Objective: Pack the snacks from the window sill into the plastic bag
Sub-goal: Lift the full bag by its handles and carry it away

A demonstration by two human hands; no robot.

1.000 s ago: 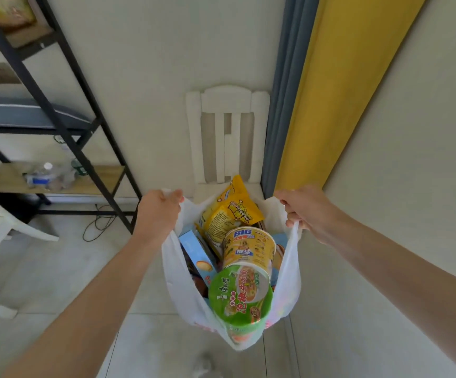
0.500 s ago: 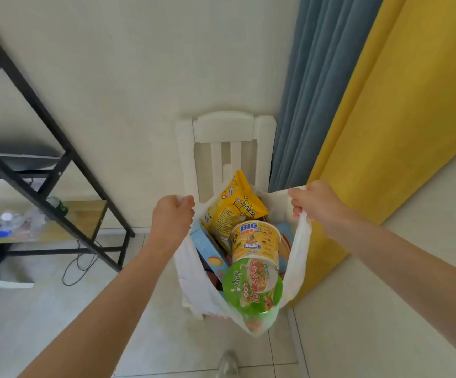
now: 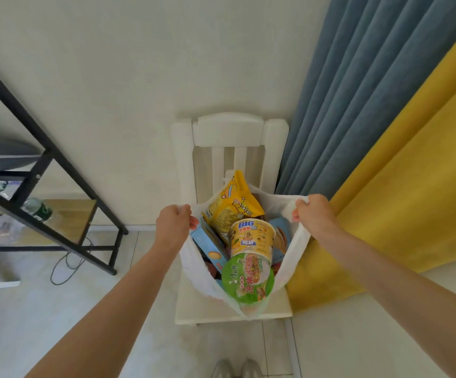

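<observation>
Shelving (image 3: 44, 170) ran off the frame's left edge. Left hand (image 3: 173, 223) gripped one handle of the white plastic bag (image 3: 194, 268), fingers curled tight; inside it sat a yellow snack pouch (image 3: 231, 207), two noodle cups (image 3: 248, 276) and half-buried blue boxes (image 3: 207, 244), above the white chair (image 3: 231, 132). Right hand (image 3: 314, 214) clenched the other handle.

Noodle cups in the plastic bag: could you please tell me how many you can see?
2. The green-lidded noodle cup lies at the near end of the plastic bag; the yellow BIG cup sits just behind it. Others may be hidden underneath.
</observation>
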